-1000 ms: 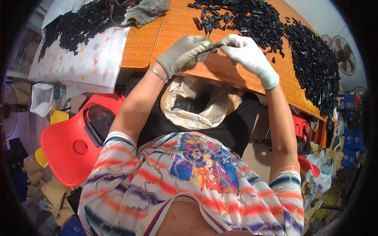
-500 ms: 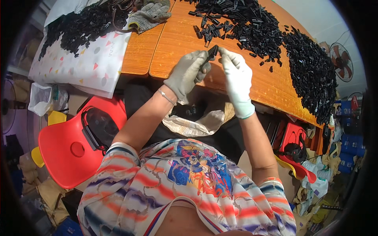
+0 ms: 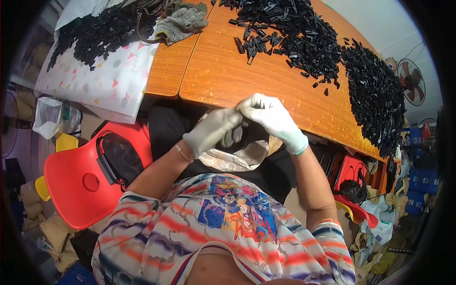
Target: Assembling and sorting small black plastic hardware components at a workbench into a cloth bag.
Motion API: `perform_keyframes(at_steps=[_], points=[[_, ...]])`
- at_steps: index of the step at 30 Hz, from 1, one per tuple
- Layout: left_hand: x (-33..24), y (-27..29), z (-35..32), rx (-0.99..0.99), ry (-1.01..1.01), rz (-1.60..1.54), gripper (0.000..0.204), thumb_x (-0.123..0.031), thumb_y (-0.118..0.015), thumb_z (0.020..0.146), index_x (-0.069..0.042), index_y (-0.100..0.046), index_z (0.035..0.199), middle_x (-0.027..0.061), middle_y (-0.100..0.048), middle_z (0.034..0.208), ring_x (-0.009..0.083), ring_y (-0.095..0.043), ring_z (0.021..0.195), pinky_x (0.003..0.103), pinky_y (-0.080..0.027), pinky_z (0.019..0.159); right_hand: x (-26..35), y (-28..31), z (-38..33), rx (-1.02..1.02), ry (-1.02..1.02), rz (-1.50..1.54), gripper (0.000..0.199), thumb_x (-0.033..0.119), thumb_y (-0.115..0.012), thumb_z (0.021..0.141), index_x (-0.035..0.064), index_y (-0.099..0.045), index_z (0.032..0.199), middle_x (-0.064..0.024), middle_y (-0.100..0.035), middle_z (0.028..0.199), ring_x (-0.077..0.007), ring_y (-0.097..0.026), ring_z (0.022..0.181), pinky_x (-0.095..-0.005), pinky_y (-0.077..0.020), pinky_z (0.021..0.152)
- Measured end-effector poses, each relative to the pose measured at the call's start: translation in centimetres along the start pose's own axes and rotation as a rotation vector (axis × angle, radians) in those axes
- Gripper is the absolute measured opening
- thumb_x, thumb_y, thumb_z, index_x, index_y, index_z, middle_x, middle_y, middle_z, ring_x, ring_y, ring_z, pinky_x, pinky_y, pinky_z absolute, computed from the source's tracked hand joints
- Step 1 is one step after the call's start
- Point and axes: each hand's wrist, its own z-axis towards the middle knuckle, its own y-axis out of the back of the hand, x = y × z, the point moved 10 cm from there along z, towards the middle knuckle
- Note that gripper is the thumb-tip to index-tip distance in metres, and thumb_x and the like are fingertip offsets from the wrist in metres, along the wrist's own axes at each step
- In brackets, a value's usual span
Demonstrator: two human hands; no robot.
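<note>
My left hand [image 3: 213,132], in a pale grey glove, is closed above the mouth of a whitish sack [image 3: 254,156] at my lap. Against its fingertips my right hand [image 3: 271,118], in a white glove, has its fingers pinched together. Whatever lies between the fingers is hidden. Both hands are just off the near edge of the orange-brown wooden table [image 3: 223,78]. Beyond them a large heap of small black plastic parts [image 3: 306,42] spreads over the tabletop, with several loose ones at its near side.
Another black heap [image 3: 373,92] covers the table's right end. More black parts [image 3: 102,35] lie on a patterned white cover [image 3: 111,88] at the left, near a grey knitted glove [image 3: 185,23]. A red chair [image 3: 66,178] stands at my left; a fan [image 3: 411,81] is far right.
Both hands have come down and nearer to me, from over the table to above the sack. The black plastic part that showed in my left hand is no longer visible.
</note>
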Motion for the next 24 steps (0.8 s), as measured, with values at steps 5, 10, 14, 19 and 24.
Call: perform_keyframes(at_steps=[5,10,14,19,24], points=[[-3.1,0.9,-2.5,-0.122,-0.279,0.948,0.034,-0.026,-0.059,0.088,-0.013,-0.059,0.119,0.0127,-0.067,0.099,0.0349,-0.063,0.084,0.041,-0.050,0.080,2.8,5.7,1.4,-0.281,-0.061,-0.275,0.021,0.023,-0.066,0.085,0.0047,-0.071,0.093,-0.0044,-0.070,0.088,-0.0099,-0.062,0.080,-0.0264,-0.0493,0.074],[-10.2,2.9,-0.2,-0.394,-0.450,1.121,0.022,-0.020,-0.057,0.089,-0.018,-0.064,0.110,0.0093,-0.066,0.093,0.0295,-0.064,0.083,0.041,-0.051,0.072,6.7,11.8,4.8,-0.667,0.166,-0.955,0.019,0.025,-0.062,0.087,0.0117,-0.071,0.098,-0.0096,-0.069,0.101,-0.0252,-0.067,0.091,-0.0337,-0.0506,0.080],[-14.0,3.3,6.4,-0.477,-0.634,1.499,0.017,-0.019,-0.059,0.088,-0.015,-0.065,0.103,0.0073,-0.060,0.088,0.0240,-0.061,0.088,0.039,-0.051,0.074,6.5,13.5,8.6,-0.715,0.135,-1.050,0.023,0.031,-0.060,0.087,0.0135,-0.071,0.098,-0.0100,-0.070,0.093,-0.0291,-0.067,0.088,-0.0373,-0.0511,0.079],[-12.3,3.1,13.1,-0.271,-0.635,1.849,0.018,-0.017,-0.059,0.085,-0.020,-0.066,0.100,0.0067,-0.059,0.097,0.0251,-0.060,0.094,0.039,-0.052,0.076,6.0,13.0,11.0,-0.638,0.018,-1.190,0.028,0.036,-0.063,0.085,0.0099,-0.069,0.094,-0.0134,-0.069,0.092,-0.0312,-0.066,0.089,-0.0402,-0.0510,0.078],[-12.9,2.7,13.3,-0.288,-0.736,1.818,0.010,-0.018,-0.061,0.082,-0.015,-0.067,0.091,0.0070,-0.060,0.101,0.0253,-0.059,0.100,0.037,-0.051,0.082,6.1,12.0,9.8,-0.589,0.028,-1.301,0.026,0.035,-0.068,0.081,0.0107,-0.071,0.089,-0.0122,-0.070,0.089,-0.0299,-0.067,0.084,-0.0381,-0.0519,0.075]])
